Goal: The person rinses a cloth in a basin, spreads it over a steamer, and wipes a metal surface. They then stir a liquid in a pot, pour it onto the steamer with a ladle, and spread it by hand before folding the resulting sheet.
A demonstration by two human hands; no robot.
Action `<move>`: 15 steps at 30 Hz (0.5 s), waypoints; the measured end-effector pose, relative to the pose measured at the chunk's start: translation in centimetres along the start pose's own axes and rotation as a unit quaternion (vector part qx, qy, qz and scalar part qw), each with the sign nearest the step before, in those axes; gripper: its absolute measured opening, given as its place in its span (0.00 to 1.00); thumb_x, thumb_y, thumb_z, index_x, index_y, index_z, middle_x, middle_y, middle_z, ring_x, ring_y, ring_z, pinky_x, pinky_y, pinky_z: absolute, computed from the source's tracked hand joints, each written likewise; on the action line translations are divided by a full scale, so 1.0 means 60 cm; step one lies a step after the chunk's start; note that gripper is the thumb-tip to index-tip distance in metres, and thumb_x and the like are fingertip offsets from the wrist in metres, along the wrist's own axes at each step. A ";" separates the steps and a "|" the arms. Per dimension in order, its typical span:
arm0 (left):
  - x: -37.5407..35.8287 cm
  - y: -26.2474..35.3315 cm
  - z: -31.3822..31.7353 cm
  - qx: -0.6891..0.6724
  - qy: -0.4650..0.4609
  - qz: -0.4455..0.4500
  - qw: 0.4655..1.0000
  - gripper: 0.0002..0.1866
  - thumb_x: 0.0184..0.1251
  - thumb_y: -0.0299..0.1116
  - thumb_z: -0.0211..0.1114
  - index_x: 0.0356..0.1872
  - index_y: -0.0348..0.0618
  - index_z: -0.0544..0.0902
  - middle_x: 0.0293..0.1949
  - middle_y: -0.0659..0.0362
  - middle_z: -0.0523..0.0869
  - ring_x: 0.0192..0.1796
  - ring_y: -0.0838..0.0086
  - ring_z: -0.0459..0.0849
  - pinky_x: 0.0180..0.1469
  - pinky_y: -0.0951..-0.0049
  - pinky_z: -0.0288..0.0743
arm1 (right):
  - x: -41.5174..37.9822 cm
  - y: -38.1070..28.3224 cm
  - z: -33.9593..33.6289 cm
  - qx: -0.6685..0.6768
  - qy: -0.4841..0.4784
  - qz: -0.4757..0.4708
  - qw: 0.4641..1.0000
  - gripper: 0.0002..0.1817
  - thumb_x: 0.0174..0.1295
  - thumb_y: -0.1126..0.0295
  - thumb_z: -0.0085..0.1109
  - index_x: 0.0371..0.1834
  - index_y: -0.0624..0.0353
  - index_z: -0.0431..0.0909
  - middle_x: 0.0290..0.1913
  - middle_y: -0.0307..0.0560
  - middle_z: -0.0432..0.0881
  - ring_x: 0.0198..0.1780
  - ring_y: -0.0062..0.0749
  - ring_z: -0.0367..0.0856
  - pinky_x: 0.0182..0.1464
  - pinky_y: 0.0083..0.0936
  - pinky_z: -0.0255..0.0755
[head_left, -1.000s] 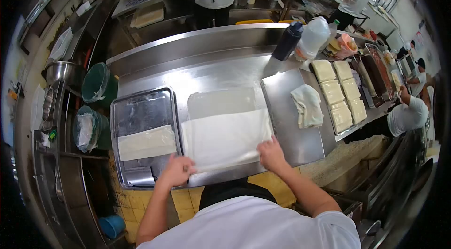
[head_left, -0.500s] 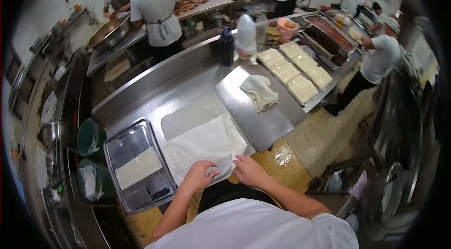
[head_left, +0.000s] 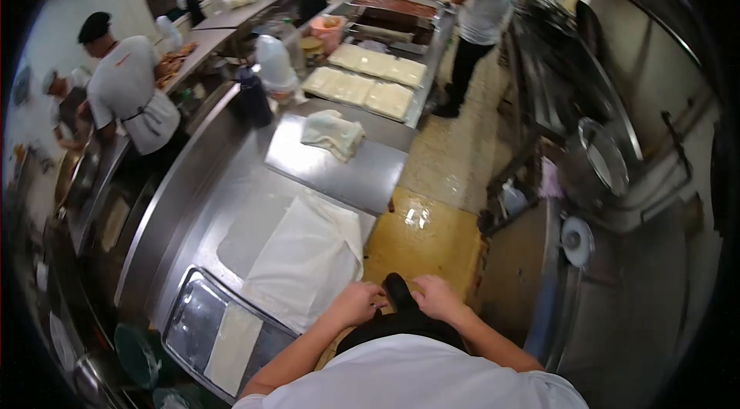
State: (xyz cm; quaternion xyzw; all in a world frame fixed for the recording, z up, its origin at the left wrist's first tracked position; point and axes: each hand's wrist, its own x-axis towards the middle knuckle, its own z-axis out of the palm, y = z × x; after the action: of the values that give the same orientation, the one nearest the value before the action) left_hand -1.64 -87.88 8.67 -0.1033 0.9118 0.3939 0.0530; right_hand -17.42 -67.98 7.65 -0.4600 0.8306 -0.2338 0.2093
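My left hand (head_left: 360, 304) is in front of my waist, close to the lower corner of a white cloth (head_left: 304, 255) spread on the steel worktable (head_left: 196, 243). Its fingers are loosely bent, and I see nothing in them. Across from it, my right hand (head_left: 438, 299) hangs over the floor, fingers loosely bent and apart, also with nothing visible in it. Between the hands shows a dark rounded shape (head_left: 398, 292), apparently my shoe or leg. Left of the cloth lies a metal tray (head_left: 185, 309) with a pale flat sheet (head_left: 233, 343) in it.
A crumpled cloth (head_left: 333, 134) lies on a steel board (head_left: 339, 170). Beyond are pale slabs (head_left: 362, 85), a dark bottle (head_left: 253, 97) and a white bottle (head_left: 276, 66). A co-worker (head_left: 482, 12) stands in the aisle; another (head_left: 135, 89) is at left. The yellow floor (head_left: 424, 235) looks wet.
My view has turned to the right, so the table now lies further left. Both hands have come away from the cloth's near edge, and a dark shape has appeared between them.
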 end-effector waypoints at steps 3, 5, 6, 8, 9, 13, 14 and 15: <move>-0.001 0.021 0.038 0.001 -0.039 0.061 0.997 0.15 0.66 0.42 0.72 0.45 0.40 0.89 0.42 0.45 0.89 0.48 0.47 0.86 0.53 0.53 0.79 | -0.084 -0.016 0.021 0.026 0.011 0.054 0.998 0.19 0.65 0.65 0.62 0.56 0.63 0.82 0.54 0.59 0.85 0.58 0.56 0.82 0.62 0.45 0.75; 0.014 0.039 0.062 0.000 -0.072 0.123 0.990 0.16 0.66 0.41 0.72 0.46 0.40 0.89 0.43 0.44 0.89 0.49 0.47 0.86 0.53 0.53 0.79 | -0.136 -0.010 0.037 0.036 0.032 0.076 0.996 0.19 0.66 0.65 0.61 0.56 0.62 0.82 0.52 0.58 0.85 0.56 0.57 0.82 0.60 0.46 0.76; 0.018 0.056 0.072 0.001 -0.089 0.140 0.986 0.15 0.65 0.40 0.72 0.45 0.40 0.89 0.44 0.43 0.89 0.50 0.48 0.86 0.54 0.54 0.79 | -0.162 -0.006 0.046 0.035 0.044 0.091 0.994 0.19 0.66 0.65 0.61 0.56 0.61 0.82 0.52 0.58 0.85 0.56 0.57 0.82 0.60 0.47 0.76; 0.026 0.087 0.096 -0.002 -0.108 0.189 0.976 0.15 0.66 0.39 0.72 0.46 0.40 0.88 0.45 0.44 0.89 0.49 0.48 0.86 0.54 0.54 0.80 | -0.211 0.000 0.058 0.037 0.052 0.151 0.986 0.19 0.67 0.64 0.58 0.57 0.60 0.82 0.52 0.59 0.85 0.56 0.58 0.82 0.57 0.49 0.76; 0.029 0.105 0.109 -0.005 -0.118 0.212 0.970 0.15 0.66 0.39 0.72 0.46 0.40 0.88 0.45 0.44 0.89 0.49 0.47 0.87 0.54 0.55 0.80 | -0.235 0.006 0.062 0.039 0.064 0.167 0.983 0.18 0.67 0.64 0.58 0.57 0.60 0.82 0.52 0.60 0.85 0.56 0.58 0.82 0.57 0.49 0.76; 0.036 0.198 0.152 0.027 -0.186 0.247 0.951 0.14 0.66 0.39 0.72 0.45 0.38 0.88 0.45 0.46 0.90 0.48 0.47 0.87 0.52 0.55 0.81 | -0.342 0.016 0.060 0.068 0.154 0.226 0.959 0.17 0.68 0.63 0.57 0.55 0.61 0.82 0.52 0.62 0.84 0.56 0.59 0.82 0.57 0.51 0.76; 0.037 0.210 0.171 0.037 -0.204 0.262 0.942 0.14 0.67 0.39 0.72 0.45 0.39 0.88 0.45 0.45 0.90 0.49 0.47 0.87 0.52 0.55 0.81 | -0.375 0.014 0.060 0.078 0.187 0.242 0.949 0.17 0.68 0.63 0.56 0.54 0.61 0.82 0.52 0.63 0.84 0.56 0.59 0.82 0.56 0.51 0.76; 0.036 0.225 0.191 0.047 -0.223 0.274 0.934 0.15 0.67 0.39 0.72 0.46 0.39 0.88 0.45 0.45 0.90 0.49 0.46 0.87 0.52 0.55 0.81 | -0.408 0.015 0.059 0.081 0.209 0.256 0.940 0.17 0.68 0.62 0.56 0.53 0.61 0.82 0.52 0.63 0.84 0.56 0.60 0.82 0.56 0.51 0.76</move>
State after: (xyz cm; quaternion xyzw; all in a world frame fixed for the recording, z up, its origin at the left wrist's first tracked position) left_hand -6.66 -70.82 10.03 0.2440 0.8867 0.3628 0.1500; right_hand -4.05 -47.13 7.51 -0.1539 0.9238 -0.3293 0.1205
